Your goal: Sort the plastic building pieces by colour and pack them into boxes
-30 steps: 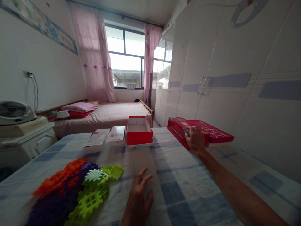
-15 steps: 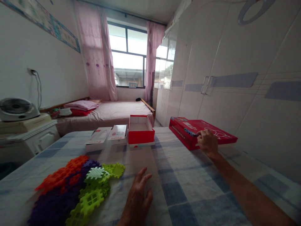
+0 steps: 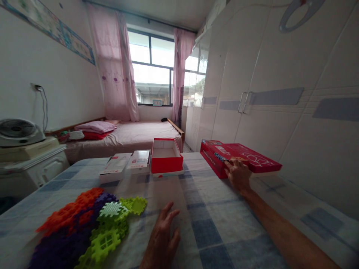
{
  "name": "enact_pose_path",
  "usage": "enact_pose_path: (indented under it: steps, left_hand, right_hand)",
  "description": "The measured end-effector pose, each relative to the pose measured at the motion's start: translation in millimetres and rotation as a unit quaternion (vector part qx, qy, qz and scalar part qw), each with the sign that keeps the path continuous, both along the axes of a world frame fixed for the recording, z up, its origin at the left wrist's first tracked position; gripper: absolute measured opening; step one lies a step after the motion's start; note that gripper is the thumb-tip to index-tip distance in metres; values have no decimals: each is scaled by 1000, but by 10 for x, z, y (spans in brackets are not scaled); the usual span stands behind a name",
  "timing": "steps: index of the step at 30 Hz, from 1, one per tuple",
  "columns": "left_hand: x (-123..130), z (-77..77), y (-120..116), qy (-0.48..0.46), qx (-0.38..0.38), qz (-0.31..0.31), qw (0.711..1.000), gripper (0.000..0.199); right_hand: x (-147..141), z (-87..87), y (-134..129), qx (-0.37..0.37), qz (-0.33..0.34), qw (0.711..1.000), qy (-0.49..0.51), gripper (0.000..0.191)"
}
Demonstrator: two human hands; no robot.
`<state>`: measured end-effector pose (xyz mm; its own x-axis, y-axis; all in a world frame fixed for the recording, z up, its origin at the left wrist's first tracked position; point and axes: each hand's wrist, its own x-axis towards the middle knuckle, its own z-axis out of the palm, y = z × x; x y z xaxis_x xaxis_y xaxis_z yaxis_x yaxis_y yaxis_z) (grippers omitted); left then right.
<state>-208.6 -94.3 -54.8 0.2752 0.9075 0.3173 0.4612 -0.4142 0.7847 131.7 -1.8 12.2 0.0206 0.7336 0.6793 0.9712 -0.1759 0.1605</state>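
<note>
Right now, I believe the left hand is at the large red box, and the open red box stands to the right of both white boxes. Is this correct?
Not entirely: the head view shows the right hand at the large red box. The open red box does stand to the right of both white boxes.

Right of centre in the frame, my right hand (image 3: 238,174) touches the near edge of a flat red cardboard box (image 3: 237,151). At lower centre my left hand (image 3: 162,235) is loosely spread over the blue-and-white checked cloth (image 3: 235,228). Orange, purple and green notched plastic pieces (image 3: 84,227) lie lower left.
</note>
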Motion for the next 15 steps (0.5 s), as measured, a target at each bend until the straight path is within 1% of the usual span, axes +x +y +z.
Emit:
enact_pose_path:
  steps: [3,5,8,11,13,15]
  left_hand:
    - [-6,15,0,9,-3,1,1000,44]
    - [-8,28,-6,17,-1,3,1000,44]
    - [-12,17,-7,27,12,4,1000,44]
    - [-19,-36,10,44,25,2,999,44]
    - [-26,-79,26,56,35,-3,998,45]
    - [-32,-109,34,58,46,-9,997,46]
  right_hand:
    - [-51,-42,61,30,-4,999,28,33]
    - [-74,-71,125,65,-17,995,73,32]
    - [-124,-97,246,123,-31,981,149,33]
    - [-188,-89,342,167,-42,966,193,31]
    - [-226,-69,329,186,-49,961,199,27]
    - [-269,-53,203,195,-44,962,185,25]
